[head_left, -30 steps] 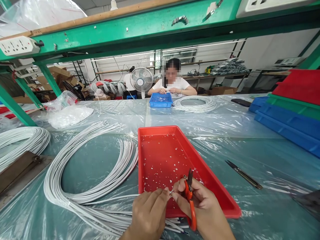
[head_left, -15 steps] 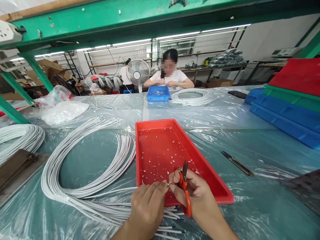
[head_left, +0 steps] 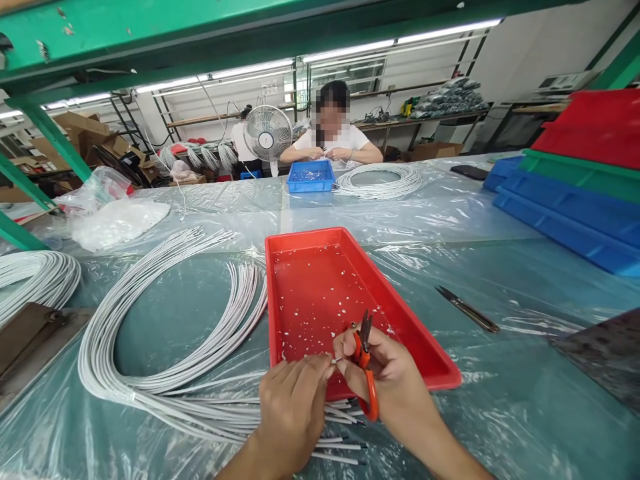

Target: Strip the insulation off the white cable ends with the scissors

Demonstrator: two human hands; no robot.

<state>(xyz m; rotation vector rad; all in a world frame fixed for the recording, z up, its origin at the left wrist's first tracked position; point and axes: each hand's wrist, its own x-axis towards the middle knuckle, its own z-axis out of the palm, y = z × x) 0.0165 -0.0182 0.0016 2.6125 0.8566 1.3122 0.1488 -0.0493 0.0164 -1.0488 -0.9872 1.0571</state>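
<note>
Head view, clock directions read from the middle of the red tray (head_left: 450, 380): holds a white cable (head_left: 220, 381) in the left hand (head_left: 293, 407) at seven, fingers closed round it, with the tip poking out toward the right hand (head_left: 380, 377) near five. Keeps right thumb and finger right at that tip; cannot tell whether pinching it. Grips orange-handled scissors (head_left: 371, 393) in the same hand, with blades pointing toward twelve, above the tray and its white scraps (head_left: 342, 305). Has at nine, beside the tray, a looped bundle of white cables (head_left: 103, 333); at three, metal snips (head_left: 467, 310); at two, stacked trays (head_left: 575, 200); between eleven and twelve, farther off, a blue tray (head_left: 311, 187).
</note>
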